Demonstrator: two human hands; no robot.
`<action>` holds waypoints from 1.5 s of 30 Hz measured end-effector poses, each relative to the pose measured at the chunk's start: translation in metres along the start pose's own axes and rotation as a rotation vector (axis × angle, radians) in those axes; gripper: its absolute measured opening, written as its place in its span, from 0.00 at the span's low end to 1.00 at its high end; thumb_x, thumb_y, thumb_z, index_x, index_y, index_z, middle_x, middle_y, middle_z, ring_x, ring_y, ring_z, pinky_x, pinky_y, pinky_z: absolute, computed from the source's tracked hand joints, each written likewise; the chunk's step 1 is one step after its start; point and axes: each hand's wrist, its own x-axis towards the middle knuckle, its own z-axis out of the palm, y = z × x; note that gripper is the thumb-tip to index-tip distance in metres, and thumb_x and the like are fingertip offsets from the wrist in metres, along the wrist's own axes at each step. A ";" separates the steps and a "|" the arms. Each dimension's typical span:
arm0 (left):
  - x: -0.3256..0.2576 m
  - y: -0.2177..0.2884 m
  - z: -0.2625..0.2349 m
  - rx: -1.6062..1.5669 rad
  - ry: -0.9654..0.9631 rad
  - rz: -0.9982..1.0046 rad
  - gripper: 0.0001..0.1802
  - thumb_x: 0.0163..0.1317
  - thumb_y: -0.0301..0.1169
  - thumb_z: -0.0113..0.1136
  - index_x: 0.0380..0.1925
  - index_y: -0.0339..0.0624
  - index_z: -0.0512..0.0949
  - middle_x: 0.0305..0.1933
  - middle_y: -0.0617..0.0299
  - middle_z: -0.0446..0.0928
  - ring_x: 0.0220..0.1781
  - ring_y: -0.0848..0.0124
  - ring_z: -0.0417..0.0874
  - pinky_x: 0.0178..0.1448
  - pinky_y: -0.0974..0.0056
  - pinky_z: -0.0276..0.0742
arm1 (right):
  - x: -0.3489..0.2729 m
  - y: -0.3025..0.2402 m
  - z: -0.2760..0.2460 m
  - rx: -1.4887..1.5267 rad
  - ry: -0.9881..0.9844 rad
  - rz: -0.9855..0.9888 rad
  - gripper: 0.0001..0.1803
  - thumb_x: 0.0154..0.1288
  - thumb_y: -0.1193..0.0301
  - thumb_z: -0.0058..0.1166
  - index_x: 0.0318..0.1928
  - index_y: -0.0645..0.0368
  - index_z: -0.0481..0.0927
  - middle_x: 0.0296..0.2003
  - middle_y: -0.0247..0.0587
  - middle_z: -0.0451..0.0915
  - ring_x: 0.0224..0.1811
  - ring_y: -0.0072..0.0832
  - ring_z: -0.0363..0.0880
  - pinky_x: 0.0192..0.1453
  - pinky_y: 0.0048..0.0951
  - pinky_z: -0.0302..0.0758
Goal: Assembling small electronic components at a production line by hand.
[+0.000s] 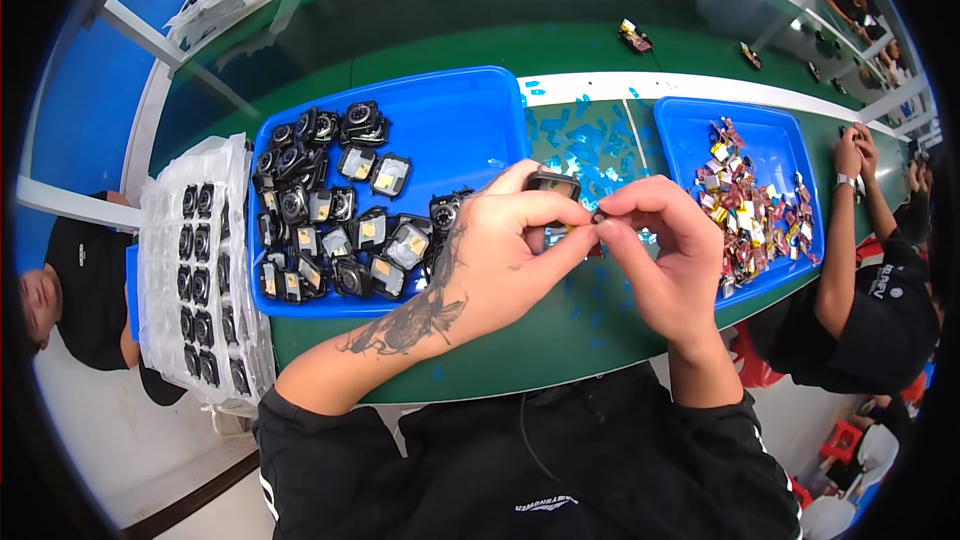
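Note:
My left hand [505, 250] is closed around a black watch case [553, 183], which shows above its fingers. Thumb and forefinger of that hand meet the fingertips of my right hand [668, 255]. Between them is a small dark piece [599, 217], pinched by the right thumb and forefinger and too small to name. Whether it is joined to the case is hidden by the fingers. Left of my hands, a blue tray [455, 115] holds many similar black watch cases [370, 230]. Another blue tray [680, 130], on the right, bears a heap of small circuit parts [735, 195].
Small blue film pieces [590, 140] lie scattered on the green table [480, 355]. White trays of watch cases [205, 270] are stacked at the left. Behind a white rail, a green conveyor belt [420, 30] carries small assemblies [635, 36]. A co-worker's hands [855, 152] are at the right.

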 end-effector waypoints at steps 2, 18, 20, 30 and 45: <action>-0.003 -0.002 0.002 -0.023 -0.043 0.016 0.12 0.60 0.25 0.64 0.45 0.40 0.83 0.40 0.59 0.75 0.29 0.78 0.74 0.31 0.70 0.72 | 0.003 -0.002 0.004 0.048 0.009 -0.003 0.08 0.61 0.84 0.58 0.41 0.67 0.79 0.37 0.39 0.81 0.35 0.20 0.81 0.39 0.20 0.78; -0.001 0.000 0.009 -0.676 -0.090 -0.105 0.26 0.68 0.14 0.41 0.66 0.31 0.57 0.62 0.51 0.70 0.64 0.69 0.73 0.66 0.64 0.70 | 0.015 -0.014 0.010 -0.414 0.034 -0.130 0.10 0.53 0.84 0.63 0.36 0.61 0.82 0.29 0.44 0.80 0.31 0.38 0.82 0.35 0.31 0.76; -0.001 -0.001 0.010 -0.708 -0.076 -0.122 0.24 0.68 0.13 0.41 0.64 0.31 0.59 0.61 0.51 0.70 0.64 0.69 0.73 0.66 0.64 0.70 | 0.017 -0.015 0.008 -0.430 0.031 -0.163 0.09 0.54 0.84 0.62 0.36 0.61 0.82 0.30 0.43 0.81 0.31 0.36 0.82 0.34 0.31 0.76; -0.002 -0.001 0.009 -0.580 -0.145 -0.055 0.22 0.69 0.16 0.45 0.62 0.31 0.58 0.61 0.48 0.71 0.65 0.67 0.73 0.68 0.63 0.69 | 0.017 -0.018 0.015 -0.209 0.086 0.020 0.07 0.53 0.82 0.65 0.34 0.62 0.83 0.28 0.35 0.83 0.25 0.19 0.76 0.28 0.20 0.71; -0.006 -0.001 0.008 -0.464 -0.219 -0.027 0.21 0.69 0.14 0.41 0.61 0.31 0.58 0.62 0.45 0.70 0.65 0.65 0.73 0.67 0.63 0.69 | 0.012 -0.018 0.015 -0.427 0.103 -0.171 0.10 0.47 0.83 0.65 0.28 0.56 0.79 0.24 0.32 0.76 0.27 0.30 0.73 0.35 0.29 0.68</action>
